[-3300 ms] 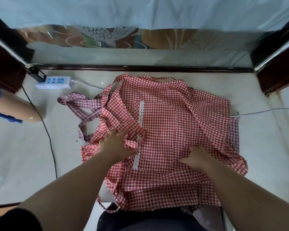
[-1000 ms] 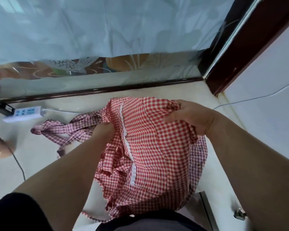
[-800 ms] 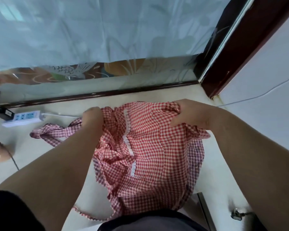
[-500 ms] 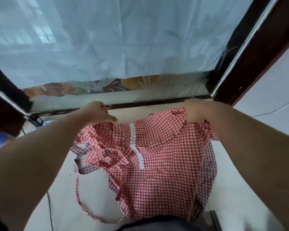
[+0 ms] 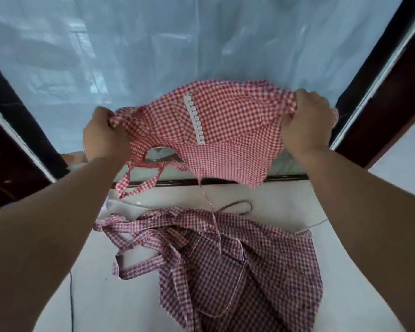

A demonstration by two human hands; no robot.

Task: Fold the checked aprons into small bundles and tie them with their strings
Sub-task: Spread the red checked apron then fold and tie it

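Nearest, a purple checked apron (image 5: 237,271) lay crumpled on the pale floor (image 5: 285,202), its straps tangled toward the left. Above and beyond it, the left hand (image 5: 104,136) and right hand (image 5: 307,121) each clenched a bunched upper corner of a red checked apron (image 5: 233,140), holding it stretched in the air between them. A white lace strip (image 5: 194,121) ran down its front. Its checked ties (image 5: 139,185) dangled below the left side, and one thin string (image 5: 210,207) trailed onto the apron below. Behind hung a pale translucent sheet (image 5: 153,56) between dark wooden frames (image 5: 381,80).
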